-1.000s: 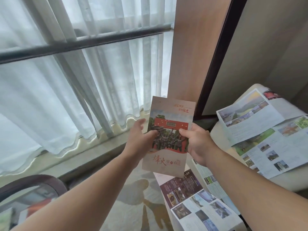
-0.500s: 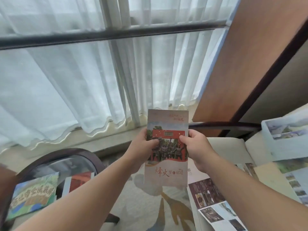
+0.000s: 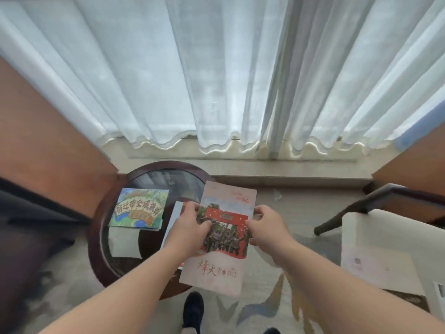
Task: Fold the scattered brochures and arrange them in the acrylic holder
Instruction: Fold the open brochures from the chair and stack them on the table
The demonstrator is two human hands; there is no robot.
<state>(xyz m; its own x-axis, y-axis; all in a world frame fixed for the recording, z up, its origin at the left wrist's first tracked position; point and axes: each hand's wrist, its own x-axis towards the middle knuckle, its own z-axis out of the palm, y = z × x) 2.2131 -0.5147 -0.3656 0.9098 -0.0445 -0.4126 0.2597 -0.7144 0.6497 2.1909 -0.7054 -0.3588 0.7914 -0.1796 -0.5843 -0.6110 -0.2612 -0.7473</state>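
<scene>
A folded brochure [image 3: 222, 263] with a red gate photo and red lettering hangs in the air in front of me. My left hand [image 3: 189, 226] pinches its left edge and my right hand [image 3: 267, 229] pinches its right edge. It hovers over the right rim of a round glass-topped table [image 3: 125, 239]. On the glass lies a colourful green and blue brochure [image 3: 138, 208]. Beside it, another brochure [image 3: 177, 209] with a red cover lies partly hidden behind my left hand. No acrylic holder can be seen.
White sheer curtains [image 3: 216, 68] fill the upper view above a low sill. A dark chair frame [image 3: 375, 203] and a white cushion [image 3: 385, 239] with a sheet of paper stand at the right. My dark shoe [image 3: 193, 309] is on the patterned carpet below.
My view has swung left and down, from the brochure-covered seat at the right to the round glass table. Both hands have carried the folded brochure over the table's right edge.
</scene>
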